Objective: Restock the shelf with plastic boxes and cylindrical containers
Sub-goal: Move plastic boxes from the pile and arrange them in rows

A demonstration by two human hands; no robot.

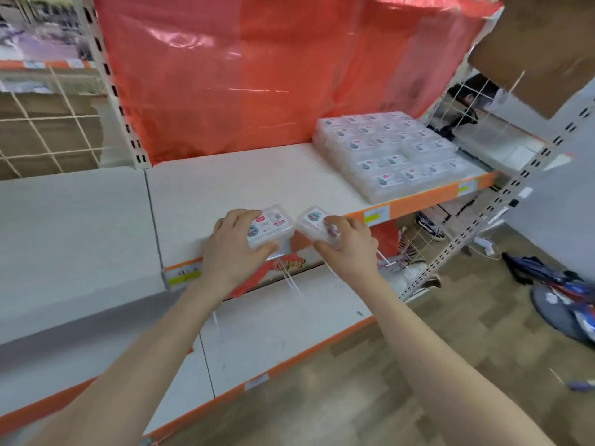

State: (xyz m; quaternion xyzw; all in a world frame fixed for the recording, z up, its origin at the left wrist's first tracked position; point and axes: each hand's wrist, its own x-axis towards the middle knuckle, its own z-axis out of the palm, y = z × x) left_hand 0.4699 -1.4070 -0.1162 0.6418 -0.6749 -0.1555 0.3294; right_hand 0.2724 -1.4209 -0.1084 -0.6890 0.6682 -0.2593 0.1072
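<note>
Two clear plastic boxes, one per hand, at the shelf's near edge. Left hand (233, 249) clasps the left box (269, 229); right hand (346, 244) pinches the right box (317, 227), tilted. Probably bound for the stacked block of boxes (396, 152) far right; shelf (231, 188) between lies bare, so rows grow leftward.

- Left hand (232, 249) holds a box (269, 230) over the shelf (225, 188) front edge.
- Right hand (349, 244) holds another box (317, 227) just right of it.
- Stacked boxes (392, 152) sit on the shelf's right end.
</note>
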